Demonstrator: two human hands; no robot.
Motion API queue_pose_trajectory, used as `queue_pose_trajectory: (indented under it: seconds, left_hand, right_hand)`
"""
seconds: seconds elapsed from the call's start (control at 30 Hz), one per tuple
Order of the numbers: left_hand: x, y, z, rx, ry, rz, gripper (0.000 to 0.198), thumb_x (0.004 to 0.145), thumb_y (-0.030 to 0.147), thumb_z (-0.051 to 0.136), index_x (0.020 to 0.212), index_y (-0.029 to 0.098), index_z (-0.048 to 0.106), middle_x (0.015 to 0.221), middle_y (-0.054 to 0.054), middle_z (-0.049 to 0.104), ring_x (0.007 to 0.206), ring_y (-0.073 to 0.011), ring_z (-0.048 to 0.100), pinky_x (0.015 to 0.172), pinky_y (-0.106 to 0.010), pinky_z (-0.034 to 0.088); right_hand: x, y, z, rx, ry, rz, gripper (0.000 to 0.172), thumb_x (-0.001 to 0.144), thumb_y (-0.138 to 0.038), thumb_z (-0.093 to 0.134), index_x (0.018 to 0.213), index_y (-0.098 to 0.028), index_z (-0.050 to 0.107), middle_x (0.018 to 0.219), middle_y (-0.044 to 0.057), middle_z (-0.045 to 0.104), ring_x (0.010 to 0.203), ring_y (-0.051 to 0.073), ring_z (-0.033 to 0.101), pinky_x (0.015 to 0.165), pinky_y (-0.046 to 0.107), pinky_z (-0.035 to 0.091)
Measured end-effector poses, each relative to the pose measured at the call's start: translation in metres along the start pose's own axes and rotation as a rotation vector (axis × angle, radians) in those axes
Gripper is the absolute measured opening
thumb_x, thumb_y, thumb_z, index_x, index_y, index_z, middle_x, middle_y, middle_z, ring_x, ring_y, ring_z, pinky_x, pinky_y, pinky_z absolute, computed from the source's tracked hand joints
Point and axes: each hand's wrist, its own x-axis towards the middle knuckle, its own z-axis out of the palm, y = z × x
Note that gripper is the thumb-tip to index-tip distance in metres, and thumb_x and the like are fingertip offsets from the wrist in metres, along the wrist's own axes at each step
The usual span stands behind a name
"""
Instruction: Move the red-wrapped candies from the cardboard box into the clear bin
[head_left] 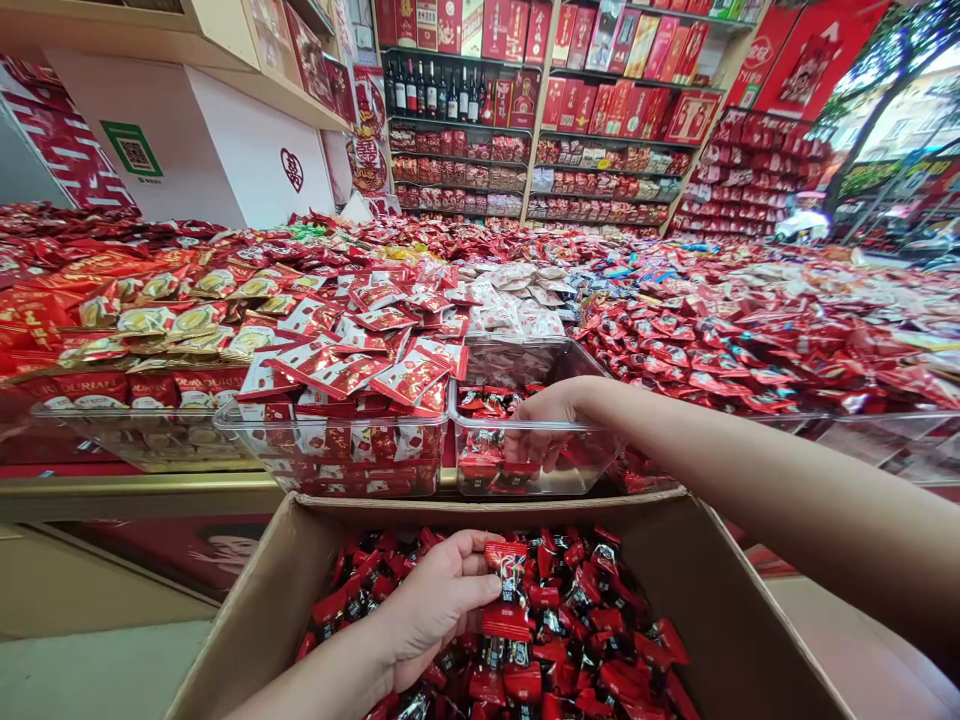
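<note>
Left hand: the left hand (431,605) is over the middle of the box, thumb on one side, fingers curled in behind, pinching a single red-wrapped candy (508,582). Can't tell if more are tucked in the palm.
Right hand: the right hand (551,415) is down inside the clear bin (589,468), past its front edge, fingers pointing down and part-curled. Can't tell if they've got hold of anything, the plastic's too shiny.
Cardboard box: the cardboard box (724,615) sits just in front of the bin, with loose candies (570,590) all over the inside.
Bin candies: the candies in the bin (478,470) are mostly by its front left corner; the front right corner looks much barer.
Grip tip: IMO light thumb pressure is plenty. Squeezing harder would probably just crinkle the wrapper.
Placing tip: fingers should open low, near the bin floor, so candies don't tumble; that barer right corner looks the easier spot.
Watch out: the packets (352,370) heaped next door lean close to the bin's left edge, so a sideways sweep could knock some in.
</note>
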Motion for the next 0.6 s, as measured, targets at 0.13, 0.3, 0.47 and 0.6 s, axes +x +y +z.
queue_pose_trajectory:
  seconds: [0.13, 0.3, 0.47, 0.6]
  left_hand:
    - [0.0046, -0.003, -0.0025, -0.009, 0.002, -0.032, 0.031, 0.062, 0.015, 0.06, 0.09, 0.015, 0.047, 0.089, -0.008, 0.059, 0.077, -0.0191, 0.057, 0.064, -0.03, 0.044]
    - [0.0061, -0.0034, -0.0026, 0.0, 0.017, -0.044, 0.029, 0.06, 0.019, 0.062, 0.086, 0.015, 0.05, 0.085, -0.007, 0.06, 0.069, -0.0163, 0.058, 0.056, -0.025, 0.044]
    - [0.0052, -0.0041, -0.0022, -0.011, 0.011, -0.046, 0.027, 0.06, 0.017, 0.063, 0.084, 0.016, 0.052, 0.079, -0.004, 0.06, 0.069, -0.0154, 0.057, 0.058, -0.026, 0.043]
    - [0.001, 0.0009, 0.0017, 0.01, -0.051, 0.0, 0.027, 0.058, 0.017, 0.065, 0.082, 0.013, 0.054, 0.076, -0.005, 0.061, 0.071, -0.0159, 0.056, 0.065, -0.029, 0.042]
  right_hand:
    - [-0.0017, -0.0014, 0.0022, -0.005, 0.066, 0.019, 0.027, 0.059, -0.023, 0.059, 0.085, -0.015, 0.052, 0.075, -0.001, 0.058, 0.064, 0.011, 0.057, 0.059, 0.024, 0.045]
    - [-0.003, -0.002, 0.0043, 0.004, 0.117, 0.035, 0.03, 0.059, -0.025, 0.06, 0.087, -0.016, 0.052, 0.074, -0.002, 0.058, 0.064, 0.011, 0.057, 0.059, 0.024, 0.045]
    - [-0.0009, 0.0018, 0.0017, -0.013, 0.079, 0.003, 0.031, 0.057, -0.029, 0.061, 0.085, -0.017, 0.054, 0.076, -0.002, 0.058, 0.066, 0.011, 0.057, 0.061, 0.023, 0.045]
    - [0.0003, 0.0028, -0.0011, -0.032, 0.077, -0.005, 0.033, 0.056, -0.03, 0.062, 0.084, -0.016, 0.055, 0.076, -0.001, 0.059, 0.066, 0.011, 0.057, 0.061, 0.023, 0.045]
